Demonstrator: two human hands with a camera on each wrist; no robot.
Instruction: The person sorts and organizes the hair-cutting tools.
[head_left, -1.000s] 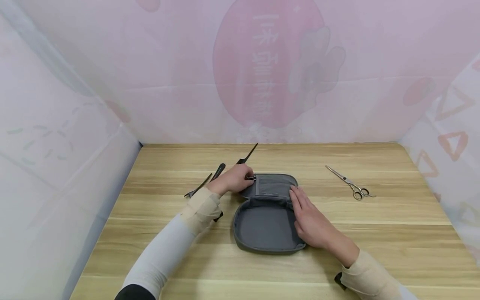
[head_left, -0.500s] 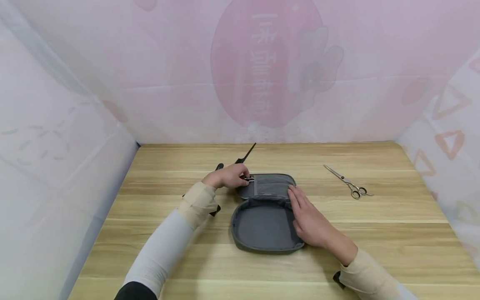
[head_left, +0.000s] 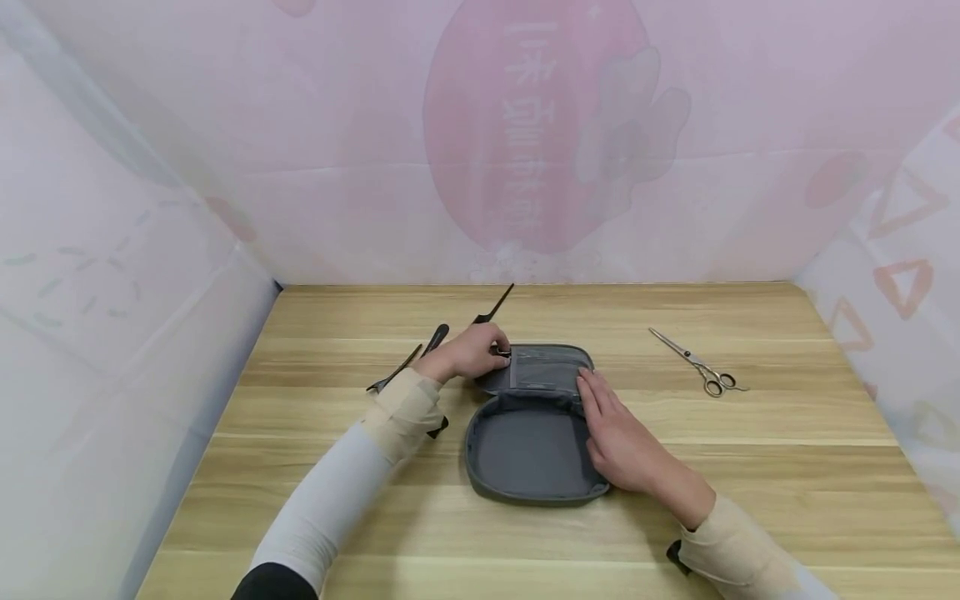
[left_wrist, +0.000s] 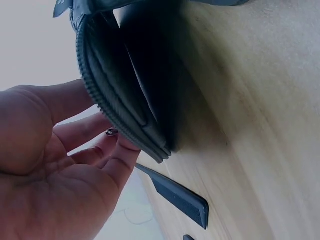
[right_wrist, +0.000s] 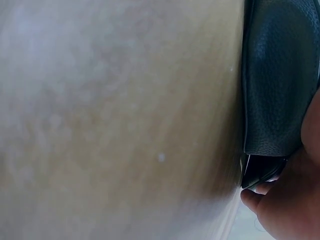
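Observation:
An open grey zip case [head_left: 525, 450] lies on the wooden table [head_left: 750, 467], its lid [head_left: 543, 369] folded back on the far side. My left hand [head_left: 472, 354] is at the lid's far-left corner, its fingertips pinching a small silvery zipper pull [head_left: 501, 352]. The left wrist view shows the zipper pull [left_wrist: 111, 132] between my left hand's fingers [left_wrist: 95, 155], against the case's zipper edge [left_wrist: 120, 95]. My right hand [head_left: 618, 437] lies flat with straight fingers on the case's right rim. The right wrist view shows the case's dark outer skin [right_wrist: 280, 75] and my fingertips [right_wrist: 285, 210].
Silver scissors [head_left: 701, 365] lie to the right of the case. A black tail comb [head_left: 495, 304] and two dark hair clips [head_left: 393, 375] lie behind and left of my left hand; the comb [left_wrist: 175, 195] is also in the left wrist view. Pink panels wall in three sides.
My left hand has shifted slightly back and forth at the lid's corner, still on the zipper pull. The right hand has stayed flat on the rim.

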